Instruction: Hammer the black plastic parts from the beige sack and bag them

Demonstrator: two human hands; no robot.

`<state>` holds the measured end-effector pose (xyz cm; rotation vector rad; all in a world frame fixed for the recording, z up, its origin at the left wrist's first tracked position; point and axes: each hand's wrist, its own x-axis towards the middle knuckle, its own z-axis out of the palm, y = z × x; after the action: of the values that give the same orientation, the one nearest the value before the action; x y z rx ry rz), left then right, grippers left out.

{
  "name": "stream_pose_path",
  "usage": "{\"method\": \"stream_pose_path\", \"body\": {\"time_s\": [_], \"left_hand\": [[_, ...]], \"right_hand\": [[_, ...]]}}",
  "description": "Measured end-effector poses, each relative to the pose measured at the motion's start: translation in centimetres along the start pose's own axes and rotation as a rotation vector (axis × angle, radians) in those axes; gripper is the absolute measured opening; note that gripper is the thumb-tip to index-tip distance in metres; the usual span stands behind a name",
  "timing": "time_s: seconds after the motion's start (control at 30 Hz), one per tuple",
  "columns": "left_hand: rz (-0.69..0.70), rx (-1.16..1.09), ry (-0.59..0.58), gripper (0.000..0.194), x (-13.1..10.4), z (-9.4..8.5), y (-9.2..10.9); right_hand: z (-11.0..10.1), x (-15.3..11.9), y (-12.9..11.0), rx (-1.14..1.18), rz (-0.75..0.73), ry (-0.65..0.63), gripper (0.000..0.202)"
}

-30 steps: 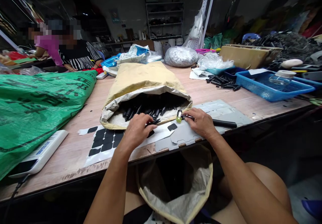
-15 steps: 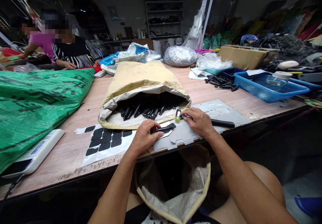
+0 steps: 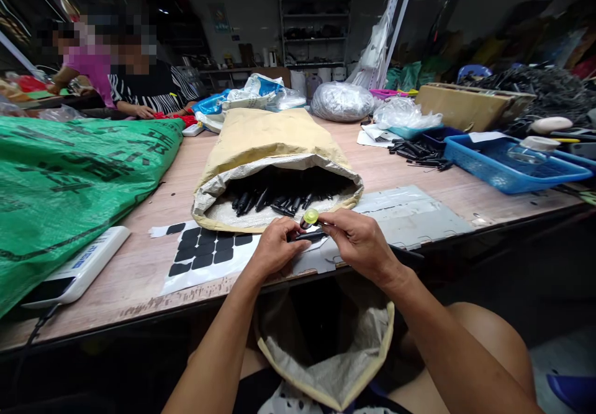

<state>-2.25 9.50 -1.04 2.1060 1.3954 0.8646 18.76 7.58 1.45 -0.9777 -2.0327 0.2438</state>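
At the far left, behind and well apart from the yellow sack [image 3: 279, 130], are a person in pink [image 3: 88, 72] and a person in stripes [image 3: 149, 88], the latter's hands near red cloth [image 3: 184, 119]. To the left of the yellow sack a green sack [image 3: 84, 159] covers part of the surface [image 3: 139, 271], with a white device [image 3: 93, 256] and its cable [image 3: 40, 327] at its near side. Just in front of the yellow sack's left corner lies a white sheet [image 3: 184, 281] of black stickers [image 3: 202, 261]. Black parts [image 3: 261, 200] fill the yellow sack's open mouth. Before that mouth, the left hand [image 3: 278, 245] has a narrow grip on one end of a black piece [image 3: 313, 236], held near the left end of a grey board [image 3: 410, 215]. A hammer [image 3: 310, 216] has its head tilted, yellow face upward, close above the black piece; whether they touch cannot be told. The right hand [image 3: 357, 240] has its grip closed around the hammer's handle, in front of the yellow sack's right corner. Below the yellow sack, past the surface's edge, a lap bag [image 3: 321, 364] gapes open between the person's legs. Behind the yellow sack to the right sits a clear bag [image 3: 342, 100]; farther right come loose parts [image 3: 416, 152], a carton [image 3: 459, 107] and a blue basket [image 3: 505, 171].
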Motion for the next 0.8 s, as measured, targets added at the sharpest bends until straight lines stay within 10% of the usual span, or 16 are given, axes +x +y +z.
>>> {"method": "stream_pose_path", "body": {"time_s": [0.2,0.8], "left_hand": [[-0.001,0.036,-0.006,0.013,0.0,-0.1,0.2],[0.012,0.005,-0.01,0.015,0.1,-0.1,0.0]], "right_hand": [[0.3,-0.6,0.3,-0.137,0.009,-0.12,0.028],[-2.1,0.2,4.4,-0.135,0.1,0.079,0.023]]}}
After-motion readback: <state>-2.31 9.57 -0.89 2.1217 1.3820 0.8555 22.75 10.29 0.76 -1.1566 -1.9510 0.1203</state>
